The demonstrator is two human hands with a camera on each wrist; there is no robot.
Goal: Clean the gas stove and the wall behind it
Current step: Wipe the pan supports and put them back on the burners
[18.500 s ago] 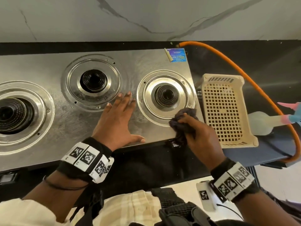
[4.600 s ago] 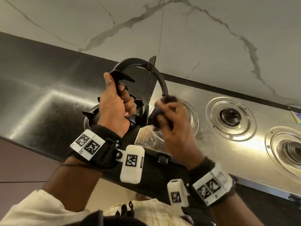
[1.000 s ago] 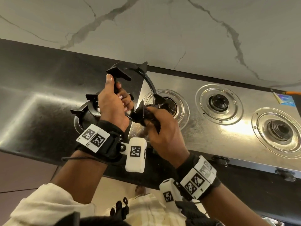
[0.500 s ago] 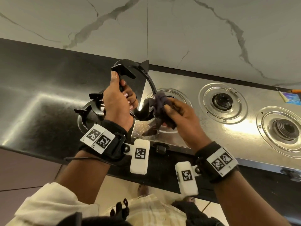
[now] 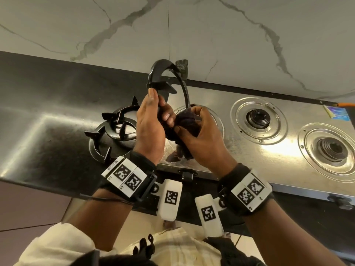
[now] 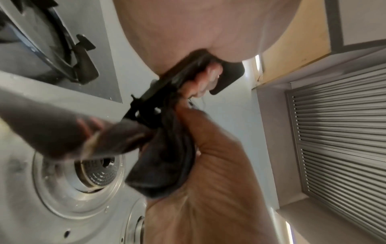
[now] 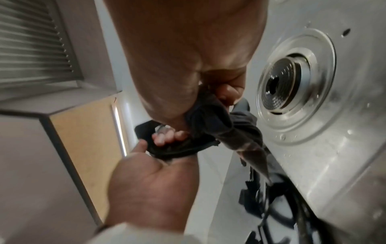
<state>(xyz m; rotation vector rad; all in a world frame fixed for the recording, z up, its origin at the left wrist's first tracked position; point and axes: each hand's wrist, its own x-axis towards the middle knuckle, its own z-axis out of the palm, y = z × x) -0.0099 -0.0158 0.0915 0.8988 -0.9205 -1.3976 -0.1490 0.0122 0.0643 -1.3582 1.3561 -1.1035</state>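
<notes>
A black ring-shaped pan support (image 5: 163, 70) is held upright above the left end of the steel gas stove (image 5: 269, 156). My left hand (image 5: 151, 120) grips the ring's left side, fingers curled round it (image 7: 165, 137). My right hand (image 5: 199, 135) grips a dark cloth (image 5: 185, 121) bunched against the ring's lower right part (image 6: 165, 148). The cloth's tail hangs down (image 7: 246, 140). Behind the stove rises the white marble wall (image 5: 230, 35).
Two more black pan supports (image 5: 117, 131) lie stacked on the dark counter (image 5: 48, 112) left of the stove. Three bare burners (image 5: 259, 120) sit in steel rings. An orange gas hose (image 5: 345, 104) shows at the far right edge.
The pan support has tilted more upright and risen slightly. My right hand with the cloth has slid up the ring close to the left hand's fingers.
</notes>
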